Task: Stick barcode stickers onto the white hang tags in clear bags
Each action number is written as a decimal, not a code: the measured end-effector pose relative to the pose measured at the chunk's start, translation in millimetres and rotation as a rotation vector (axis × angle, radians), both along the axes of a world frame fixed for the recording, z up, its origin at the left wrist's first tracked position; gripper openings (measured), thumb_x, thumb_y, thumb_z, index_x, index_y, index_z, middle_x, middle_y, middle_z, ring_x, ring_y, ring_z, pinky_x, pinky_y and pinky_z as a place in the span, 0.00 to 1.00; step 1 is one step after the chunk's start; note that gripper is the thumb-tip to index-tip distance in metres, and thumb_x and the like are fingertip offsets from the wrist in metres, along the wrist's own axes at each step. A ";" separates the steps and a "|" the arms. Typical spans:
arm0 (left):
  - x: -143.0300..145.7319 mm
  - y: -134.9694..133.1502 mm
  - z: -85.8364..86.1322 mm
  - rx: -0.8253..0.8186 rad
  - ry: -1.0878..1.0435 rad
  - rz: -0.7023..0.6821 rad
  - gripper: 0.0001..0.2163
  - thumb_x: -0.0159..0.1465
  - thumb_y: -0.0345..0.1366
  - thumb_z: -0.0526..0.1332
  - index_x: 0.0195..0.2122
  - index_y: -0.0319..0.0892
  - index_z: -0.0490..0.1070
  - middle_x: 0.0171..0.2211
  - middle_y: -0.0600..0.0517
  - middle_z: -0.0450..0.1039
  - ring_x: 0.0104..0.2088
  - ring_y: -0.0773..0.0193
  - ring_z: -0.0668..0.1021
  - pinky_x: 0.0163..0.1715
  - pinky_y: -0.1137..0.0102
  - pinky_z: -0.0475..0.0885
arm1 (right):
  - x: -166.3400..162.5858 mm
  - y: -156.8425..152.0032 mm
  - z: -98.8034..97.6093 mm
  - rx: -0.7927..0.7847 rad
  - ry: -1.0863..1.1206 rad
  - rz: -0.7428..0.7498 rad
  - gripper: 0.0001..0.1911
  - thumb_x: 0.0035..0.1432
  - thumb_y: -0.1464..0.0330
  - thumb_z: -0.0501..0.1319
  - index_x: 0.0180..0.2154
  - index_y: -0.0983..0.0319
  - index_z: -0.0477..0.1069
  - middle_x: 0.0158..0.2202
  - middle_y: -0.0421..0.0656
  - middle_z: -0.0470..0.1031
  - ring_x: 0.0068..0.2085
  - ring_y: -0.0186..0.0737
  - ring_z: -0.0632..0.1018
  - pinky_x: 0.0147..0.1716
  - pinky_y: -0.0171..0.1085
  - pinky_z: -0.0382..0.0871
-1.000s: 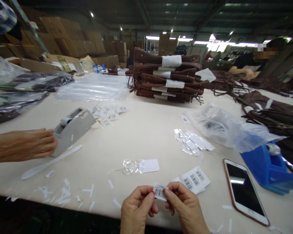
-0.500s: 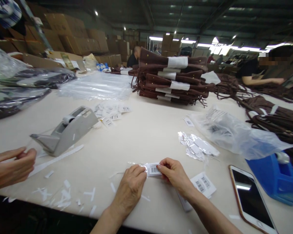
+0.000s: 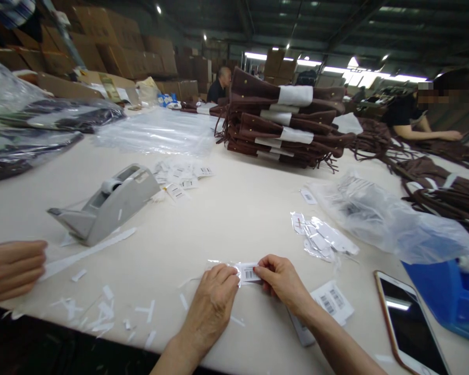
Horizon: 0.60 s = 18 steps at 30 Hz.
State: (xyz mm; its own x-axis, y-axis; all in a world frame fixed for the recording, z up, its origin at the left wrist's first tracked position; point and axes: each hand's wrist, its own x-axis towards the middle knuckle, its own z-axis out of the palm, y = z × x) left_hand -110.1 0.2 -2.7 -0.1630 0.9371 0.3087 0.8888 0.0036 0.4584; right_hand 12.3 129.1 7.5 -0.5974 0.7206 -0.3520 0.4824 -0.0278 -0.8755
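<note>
My left hand [image 3: 216, 302] and my right hand [image 3: 282, 281] both rest on the white table [image 3: 234, 213] and pinch a small white barcode tag [image 3: 249, 273] lying in a small clear plastic sleeve [image 3: 222, 266]. The left fingers press the tag's left end, the right fingers hold its right end. A strip of barcode stickers [image 3: 333, 302] lies just right of my right wrist.
Another person's hand [image 3: 11, 268] lies at the left edge by a grey tape dispenser [image 3: 109, 203]. A phone [image 3: 412, 325] and a blue tape dispenser [image 3: 449, 294] are at right. Bagged tags [image 3: 322, 237], loose labels [image 3: 182, 177], stacked brown bags [image 3: 287, 125] and paper scraps [image 3: 101, 307] lie around.
My hands carried the barcode tag from in front of me down onto the plastic sleeve on the table. The other person's hand let go of the grey dispenser and drew back left.
</note>
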 end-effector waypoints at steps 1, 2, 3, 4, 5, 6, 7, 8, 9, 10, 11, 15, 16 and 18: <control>0.3 0.0 0.4 -0.004 0.001 0.003 0.07 0.62 0.28 0.49 0.35 0.42 0.66 0.38 0.51 0.70 0.42 0.60 0.68 0.42 0.61 0.66 | -0.2 0.3 0.3 0.003 -0.002 0.004 0.08 0.49 0.64 0.56 0.25 0.63 0.66 0.12 0.34 0.63 0.14 0.28 0.63 0.12 0.28 0.52; 0.5 0.1 0.8 -0.008 0.003 0.009 0.07 0.62 0.28 0.49 0.36 0.42 0.66 0.37 0.50 0.70 0.42 0.59 0.68 0.42 0.60 0.66 | -0.4 0.5 0.9 0.007 -0.005 0.008 0.08 0.49 0.64 0.56 0.25 0.63 0.66 0.12 0.34 0.63 0.14 0.28 0.63 0.12 0.27 0.53; 0.7 0.2 1.2 -0.014 0.008 0.012 0.07 0.62 0.29 0.49 0.37 0.42 0.66 0.37 0.50 0.70 0.42 0.59 0.68 0.42 0.60 0.66 | -0.6 0.6 1.6 0.013 -0.007 0.009 0.08 0.49 0.65 0.56 0.25 0.63 0.66 0.12 0.34 0.63 0.14 0.28 0.63 0.13 0.27 0.53; 0.8 0.3 1.5 -0.020 0.015 0.017 0.08 0.63 0.29 0.49 0.38 0.42 0.66 0.37 0.50 0.70 0.42 0.59 0.68 0.42 0.60 0.66 | -0.9 0.6 2.4 0.018 -0.008 0.010 0.08 0.49 0.65 0.56 0.25 0.63 0.66 0.12 0.34 0.63 0.14 0.28 0.64 0.13 0.27 0.53; 0.8 0.4 1.6 -0.029 0.024 0.021 0.08 0.63 0.29 0.49 0.38 0.42 0.65 0.38 0.49 0.69 0.42 0.59 0.68 0.42 0.60 0.66 | -1.2 0.6 3.2 0.024 -0.010 0.011 0.08 0.49 0.65 0.56 0.25 0.63 0.66 0.13 0.34 0.63 0.14 0.28 0.64 0.13 0.27 0.54; 0.7 0.5 1.6 -0.037 0.034 0.023 0.08 0.63 0.29 0.49 0.40 0.42 0.65 0.38 0.49 0.69 0.42 0.59 0.68 0.42 0.60 0.66 | -1.5 0.5 4.0 0.031 -0.012 0.011 0.08 0.49 0.65 0.56 0.25 0.63 0.66 0.13 0.34 0.63 0.15 0.28 0.65 0.13 0.27 0.54; 0.5 0.6 1.4 -0.041 0.044 0.022 0.09 0.63 0.29 0.49 0.41 0.42 0.65 0.39 0.49 0.69 0.42 0.58 0.68 0.42 0.60 0.66 | -1.8 0.5 4.6 0.038 -0.014 0.012 0.08 0.49 0.65 0.56 0.25 0.63 0.66 0.13 0.34 0.64 0.15 0.28 0.65 0.13 0.27 0.54; 0.2 0.6 1.0 -0.038 0.052 0.018 0.10 0.63 0.29 0.49 0.43 0.42 0.64 0.39 0.49 0.69 0.42 0.58 0.68 0.42 0.60 0.66 | -2.0 0.5 5.1 0.044 -0.018 0.014 0.08 0.49 0.65 0.56 0.25 0.63 0.66 0.13 0.34 0.63 0.15 0.28 0.65 0.13 0.28 0.55; -0.2 0.6 0.3 -0.033 0.058 0.011 0.11 0.63 0.29 0.49 0.44 0.43 0.64 0.40 0.49 0.69 0.42 0.58 0.68 0.41 0.60 0.66 | -2.2 0.5 5.4 0.051 -0.022 0.017 0.08 0.49 0.65 0.56 0.25 0.63 0.66 0.13 0.34 0.63 0.15 0.28 0.65 0.13 0.28 0.55; -0.5 0.5 -0.4 -0.029 0.063 0.005 0.12 0.62 0.28 0.49 0.46 0.44 0.63 0.40 0.49 0.69 0.43 0.59 0.68 0.41 0.61 0.66 | -2.3 0.6 5.4 0.060 -0.027 0.019 0.08 0.50 0.65 0.56 0.24 0.63 0.66 0.13 0.34 0.63 0.14 0.28 0.65 0.14 0.28 0.55; -0.8 0.4 -1.2 -0.026 0.068 -0.002 0.13 0.62 0.28 0.49 0.47 0.44 0.63 0.41 0.49 0.68 0.43 0.59 0.67 0.42 0.61 0.66 | -2.3 0.5 5.3 0.072 -0.034 0.022 0.08 0.50 0.65 0.56 0.24 0.63 0.66 0.13 0.34 0.63 0.14 0.28 0.65 0.14 0.28 0.55; -0.4 0.2 -4.3 -0.045 0.099 -0.003 0.14 0.61 0.26 0.50 0.47 0.44 0.64 0.43 0.48 0.68 0.45 0.57 0.66 0.43 0.60 0.65 | -2.7 -0.6 3.5 0.148 -0.071 0.037 0.08 0.50 0.66 0.55 0.24 0.62 0.66 0.13 0.34 0.64 0.15 0.30 0.66 0.16 0.30 0.57; 0.0 0.2 -4.9 -0.049 0.108 -0.002 0.15 0.61 0.26 0.50 0.47 0.43 0.64 0.43 0.48 0.68 0.45 0.56 0.66 0.43 0.60 0.65 | -3.1 -1.0 3.2 0.177 -0.084 0.042 0.07 0.51 0.67 0.55 0.24 0.62 0.66 0.14 0.35 0.64 0.16 0.30 0.66 0.17 0.30 0.57; 0.9 0.2 -5.6 -0.058 0.128 -0.004 0.15 0.61 0.25 0.49 0.48 0.42 0.64 0.44 0.47 0.67 0.46 0.55 0.66 0.43 0.59 0.65 | -4.2 -2.0 3.8 0.251 -0.116 0.047 0.07 0.50 0.68 0.55 0.23 0.62 0.66 0.16 0.37 0.66 0.19 0.32 0.68 0.20 0.32 0.58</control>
